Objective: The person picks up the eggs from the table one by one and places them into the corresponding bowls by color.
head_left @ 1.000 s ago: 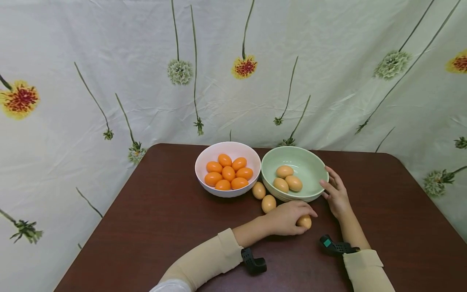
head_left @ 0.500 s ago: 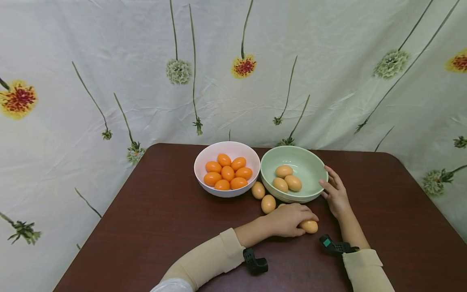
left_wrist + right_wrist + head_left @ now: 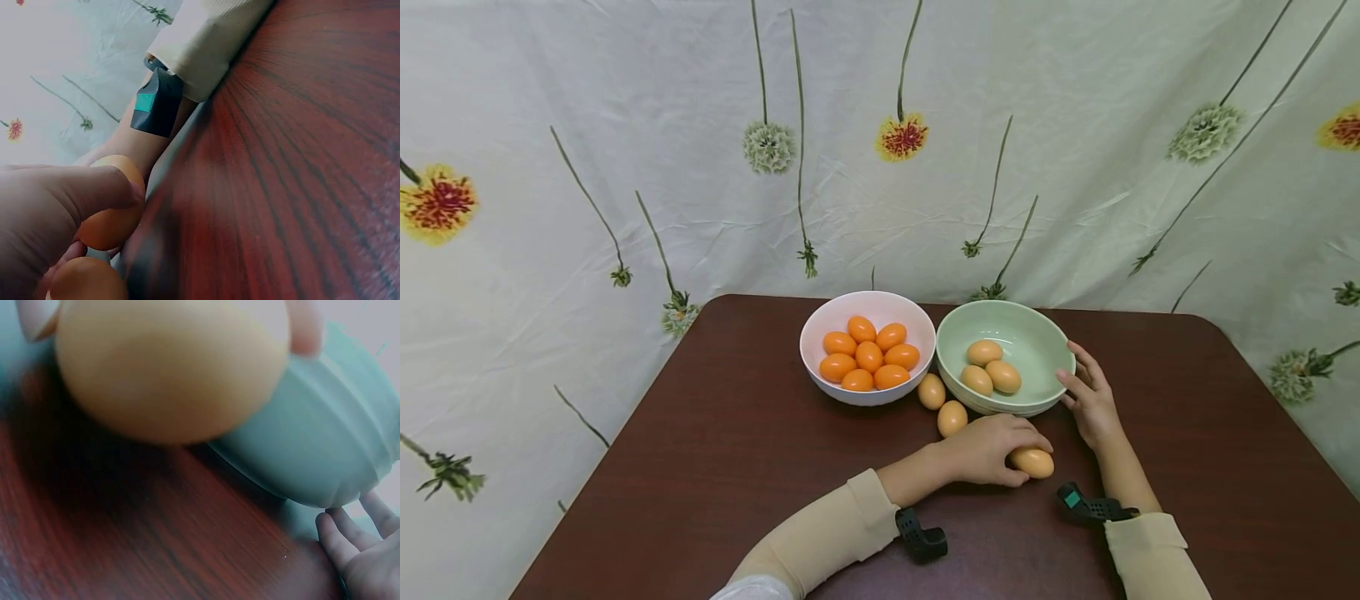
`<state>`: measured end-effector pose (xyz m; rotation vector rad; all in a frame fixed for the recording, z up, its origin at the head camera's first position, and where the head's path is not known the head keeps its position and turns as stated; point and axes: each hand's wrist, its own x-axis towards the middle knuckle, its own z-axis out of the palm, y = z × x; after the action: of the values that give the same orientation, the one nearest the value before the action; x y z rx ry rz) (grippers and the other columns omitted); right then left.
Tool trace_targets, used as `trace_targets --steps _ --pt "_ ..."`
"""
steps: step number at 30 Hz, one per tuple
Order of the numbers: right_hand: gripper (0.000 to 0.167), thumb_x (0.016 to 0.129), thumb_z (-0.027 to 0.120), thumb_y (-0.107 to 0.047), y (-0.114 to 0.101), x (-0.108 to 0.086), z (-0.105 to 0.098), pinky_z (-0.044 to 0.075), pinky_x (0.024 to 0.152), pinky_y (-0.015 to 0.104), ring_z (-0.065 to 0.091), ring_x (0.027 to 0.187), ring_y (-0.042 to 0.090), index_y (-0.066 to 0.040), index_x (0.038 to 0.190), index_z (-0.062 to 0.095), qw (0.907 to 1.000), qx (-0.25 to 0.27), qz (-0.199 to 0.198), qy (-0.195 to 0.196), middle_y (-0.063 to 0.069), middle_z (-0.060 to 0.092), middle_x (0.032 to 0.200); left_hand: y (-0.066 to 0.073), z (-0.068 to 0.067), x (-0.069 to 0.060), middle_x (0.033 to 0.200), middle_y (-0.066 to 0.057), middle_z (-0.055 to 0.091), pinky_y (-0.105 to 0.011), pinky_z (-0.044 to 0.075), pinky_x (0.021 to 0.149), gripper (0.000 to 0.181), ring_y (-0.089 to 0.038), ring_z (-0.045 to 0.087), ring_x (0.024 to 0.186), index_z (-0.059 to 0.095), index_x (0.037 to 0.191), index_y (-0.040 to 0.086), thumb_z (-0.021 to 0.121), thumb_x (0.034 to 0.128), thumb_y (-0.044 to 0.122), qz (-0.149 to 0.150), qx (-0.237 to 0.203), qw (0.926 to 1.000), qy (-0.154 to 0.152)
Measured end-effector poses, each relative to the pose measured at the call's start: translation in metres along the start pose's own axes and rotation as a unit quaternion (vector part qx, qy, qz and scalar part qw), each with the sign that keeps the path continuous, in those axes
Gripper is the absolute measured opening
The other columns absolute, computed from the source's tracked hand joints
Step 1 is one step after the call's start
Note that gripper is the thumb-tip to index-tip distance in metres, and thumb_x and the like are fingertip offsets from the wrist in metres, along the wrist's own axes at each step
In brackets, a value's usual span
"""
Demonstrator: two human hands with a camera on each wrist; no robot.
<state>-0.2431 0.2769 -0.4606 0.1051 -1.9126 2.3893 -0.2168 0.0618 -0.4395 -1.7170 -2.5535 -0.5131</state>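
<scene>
In the head view my left hand (image 3: 988,450) pinches a light brown egg (image 3: 1032,462) low over the table, in front of the green bowl (image 3: 1033,350). The thumb lies across this egg (image 3: 112,219) in the left wrist view, and another brown egg (image 3: 87,281) shows beneath. Fingers flank the same egg (image 3: 175,369) in the right wrist view. My right hand (image 3: 1093,408) holds the green bowl's right rim, thumb at the edge and fingers against the outer wall. Three brown eggs (image 3: 985,352) lie inside that bowl.
Left of the green bowl, touching or nearly so, stands a pink-white bowl (image 3: 815,342) of several orange eggs (image 3: 869,357). Two brown eggs, a rear one (image 3: 932,392) and a front one (image 3: 952,418), rest on the dark wooden table (image 3: 737,458). A flowered cloth (image 3: 700,167) hangs behind.
The egg in my left hand has shifted slightly right and nearer the front, and more of it shows. An egg glimpsed behind that hand is now covered. My right hand stays put.
</scene>
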Motion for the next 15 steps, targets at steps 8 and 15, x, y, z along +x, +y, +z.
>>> trace_targets --steps 8,15 --pt "0.053 0.099 0.055 -0.013 0.0 0.0 0.0 0.05 0.082 0.021 0.053 0.11 0.011 -0.019 0.149 0.038 1.0 -0.003 0.003 0.0 0.002 0.04 0.13 0.001 -0.009 -0.001 0.123 0.003 0.062 -0.01 0.033 0.098 0.042 -0.004 0.052 0.115 0.064 0.125 0.015 0.074 0.0851 0.024 0.003 -0.033 0.9994 0.011" --pt "0.053 0.099 0.055 -0.013 0.001 0.0 -0.001 0.051 0.083 0.022 0.053 0.109 0.011 -0.018 0.149 0.038 1.0 0.001 -0.003 -0.002 0.003 0.04 0.13 0.002 -0.019 -0.003 0.119 0.002 0.064 -0.009 0.034 0.095 0.042 -0.005 0.054 0.11 0.066 0.123 0.014 0.075 0.0828 0.023 0.013 -0.049 0.9984 0.025"
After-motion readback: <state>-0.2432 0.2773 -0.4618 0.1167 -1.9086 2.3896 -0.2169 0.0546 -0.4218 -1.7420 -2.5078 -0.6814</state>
